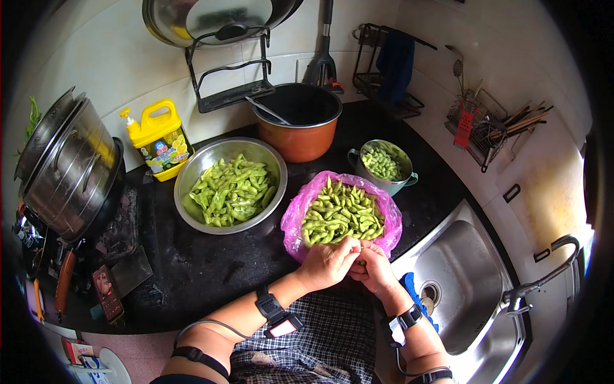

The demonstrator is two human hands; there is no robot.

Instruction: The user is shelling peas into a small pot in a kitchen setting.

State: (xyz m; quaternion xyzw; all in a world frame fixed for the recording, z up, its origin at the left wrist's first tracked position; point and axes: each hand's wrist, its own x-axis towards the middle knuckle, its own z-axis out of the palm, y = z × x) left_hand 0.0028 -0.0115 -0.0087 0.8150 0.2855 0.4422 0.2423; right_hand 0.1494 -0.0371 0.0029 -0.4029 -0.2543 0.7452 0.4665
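My left hand [328, 263] and my right hand [376, 270] meet at the fingertips over the near rim of a pink plastic bag [293, 229]. Between them they pinch a green soybean pod [361, 262], mostly hidden by the fingers. Unshelled green soybean pods [343, 211] fill the opened bag. Left of it, a wide stainless steel basin [184, 211] holds a heap of flattened, split pods [235, 189]. Behind the bag to the right, a two-handled green mug [391, 187] contains shelled green beans [382, 161].
An orange pot [297, 139] with a utensil leaning in it stands behind the basin, beside a yellow detergent jug [160, 139]. A steel sink [460, 269] with a faucet [542, 278] lies right. Stacked steel pots [72, 163] and a phone [108, 294] are left.
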